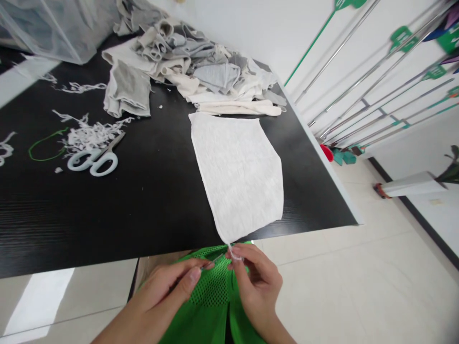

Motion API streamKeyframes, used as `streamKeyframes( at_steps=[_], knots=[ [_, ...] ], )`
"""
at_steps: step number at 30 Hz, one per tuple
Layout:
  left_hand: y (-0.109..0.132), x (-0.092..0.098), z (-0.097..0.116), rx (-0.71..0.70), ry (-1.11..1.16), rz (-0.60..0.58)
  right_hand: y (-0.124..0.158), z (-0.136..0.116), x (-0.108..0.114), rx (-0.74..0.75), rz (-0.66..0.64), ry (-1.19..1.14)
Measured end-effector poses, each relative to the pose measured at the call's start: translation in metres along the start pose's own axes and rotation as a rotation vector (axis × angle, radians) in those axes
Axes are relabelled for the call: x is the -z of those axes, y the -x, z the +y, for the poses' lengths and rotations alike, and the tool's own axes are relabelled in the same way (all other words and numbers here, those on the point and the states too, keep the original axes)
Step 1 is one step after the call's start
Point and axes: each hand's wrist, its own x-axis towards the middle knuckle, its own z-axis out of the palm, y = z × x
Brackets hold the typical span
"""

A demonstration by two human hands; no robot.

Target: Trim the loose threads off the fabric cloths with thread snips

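Observation:
A white cloth (240, 172) lies flat on the black table, its near corner reaching past the front edge. At that corner my right hand (256, 282) is closed, pinching a short white cord (234, 254) between thumb and fingers. My left hand (168, 291) grips a thin metal needle-like tool (217, 259) between thumb and forefinger. Its tip points right, close to the cord; whether they touch I cannot tell. The tool's other end is hidden in my fingers.
Scissors (96, 160) with pale blue handles lie beside a heap of white cord scraps (95, 136) and a green string loop (43, 143). Crumpled grey and cream cloths (201, 62) fill the table's back. A translucent bag (64, 28) stands back left. Long-handled tools (358, 86) lean at the wall.

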Motion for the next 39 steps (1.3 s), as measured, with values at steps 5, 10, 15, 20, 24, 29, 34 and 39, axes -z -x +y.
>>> streamKeyframes(
  at_steps=[5,10,15,20,24,29,34,39],
  knots=[
    [-0.003,-0.021,-0.007,0.155,0.197,-0.060,0.005,0.000,0.006,0.098,-0.050,0.100],
    [-0.008,-0.027,-0.015,0.285,0.463,-0.058,0.000,-0.004,0.009,0.267,-0.087,0.187],
    [-0.013,-0.028,-0.017,0.253,0.434,-0.140,-0.002,-0.005,0.009,0.363,-0.126,0.206],
    [-0.019,-0.030,-0.007,0.258,0.542,-0.144,0.000,-0.004,0.010,0.389,-0.162,0.211],
    [-0.022,-0.033,-0.004,0.250,0.571,-0.108,-0.002,-0.006,0.010,0.392,-0.167,0.206],
    [-0.025,-0.037,-0.010,0.240,0.643,-0.157,-0.003,-0.005,0.009,0.394,-0.187,0.184],
    [-0.027,-0.037,-0.008,0.315,0.726,-0.134,-0.003,-0.006,0.009,0.401,-0.176,0.178],
    [-0.027,-0.035,-0.002,0.315,0.774,-0.179,-0.005,-0.008,0.008,0.396,-0.183,0.185]
  ],
)
